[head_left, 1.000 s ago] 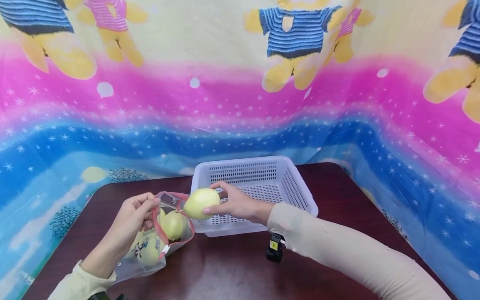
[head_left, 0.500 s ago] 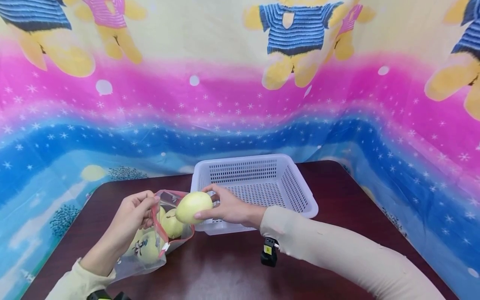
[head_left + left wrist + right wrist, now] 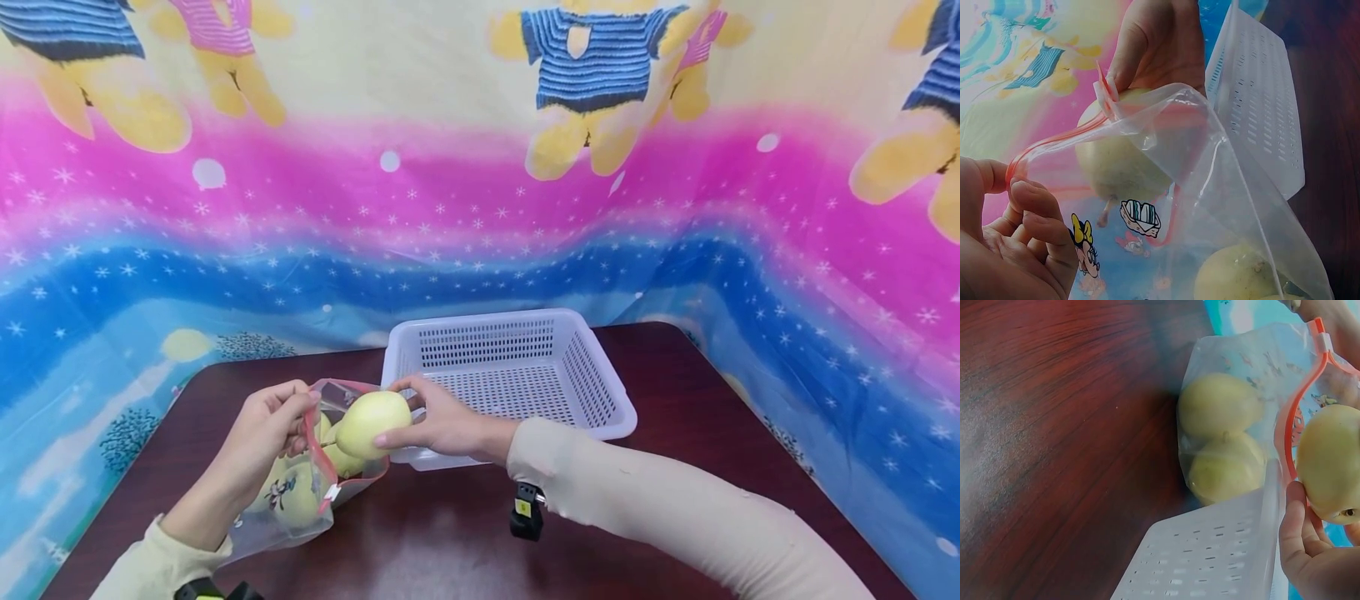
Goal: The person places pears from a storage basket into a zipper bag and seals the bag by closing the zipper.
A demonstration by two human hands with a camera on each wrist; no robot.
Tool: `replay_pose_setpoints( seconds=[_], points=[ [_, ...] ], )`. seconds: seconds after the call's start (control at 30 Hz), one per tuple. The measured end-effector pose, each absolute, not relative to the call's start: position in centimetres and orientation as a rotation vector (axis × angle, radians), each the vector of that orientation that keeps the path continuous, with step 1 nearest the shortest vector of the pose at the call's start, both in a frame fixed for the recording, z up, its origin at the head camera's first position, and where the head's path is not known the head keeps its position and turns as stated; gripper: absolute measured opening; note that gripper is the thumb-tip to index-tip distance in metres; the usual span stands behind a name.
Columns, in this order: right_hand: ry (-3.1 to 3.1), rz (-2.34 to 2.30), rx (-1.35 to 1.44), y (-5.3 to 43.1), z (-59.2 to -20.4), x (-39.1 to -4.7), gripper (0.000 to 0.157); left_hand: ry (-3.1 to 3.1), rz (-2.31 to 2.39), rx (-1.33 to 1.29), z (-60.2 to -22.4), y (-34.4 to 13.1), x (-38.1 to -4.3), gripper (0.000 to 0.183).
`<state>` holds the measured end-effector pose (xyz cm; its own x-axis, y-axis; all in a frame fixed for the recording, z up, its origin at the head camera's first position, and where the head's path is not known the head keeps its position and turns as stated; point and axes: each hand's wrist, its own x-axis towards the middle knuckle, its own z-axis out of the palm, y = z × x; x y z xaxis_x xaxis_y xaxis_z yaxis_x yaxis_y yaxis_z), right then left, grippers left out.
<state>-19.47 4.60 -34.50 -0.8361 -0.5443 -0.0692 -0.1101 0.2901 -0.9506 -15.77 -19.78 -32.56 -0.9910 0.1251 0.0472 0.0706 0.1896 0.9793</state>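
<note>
A clear zip bag (image 3: 262,537) with a red zip edge and cartoon prints stands at the table's left, its mouth spread. My left hand (image 3: 262,437) pinches the bag's red rim between thumb and fingers, also plain in the left wrist view. Over the mouth, my right hand (image 3: 442,421) grips a pale yellow-green pear (image 3: 372,425), stem pointing down to the left. More pears (image 3: 1219,406) lie inside the bag, partly hidden by the plastic and the held pear. In the left wrist view the held pear (image 3: 1119,159) shows through the plastic.
A white perforated plastic basket (image 3: 622,408) stands right behind the bag, touching or nearly touching it. The dark red-brown table (image 3: 450,533) reaches back to a printed cloth (image 3: 450,208) hung round its far side and ends.
My right hand has carried the pear left and slightly down, from beside the bag's right rim to over its mouth. The left hand and the basket stay nearly still.
</note>
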Motion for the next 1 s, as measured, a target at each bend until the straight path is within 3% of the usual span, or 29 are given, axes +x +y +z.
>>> replay_pose_setpoints(
  seconds=[1.0],
  points=[
    [2.172,-1.606,-0.723,1.1,-35.2,-18.5,0.058,2.375,1.993,0.215,-32.6,-19.7,-15.7,0.035]
  ],
)
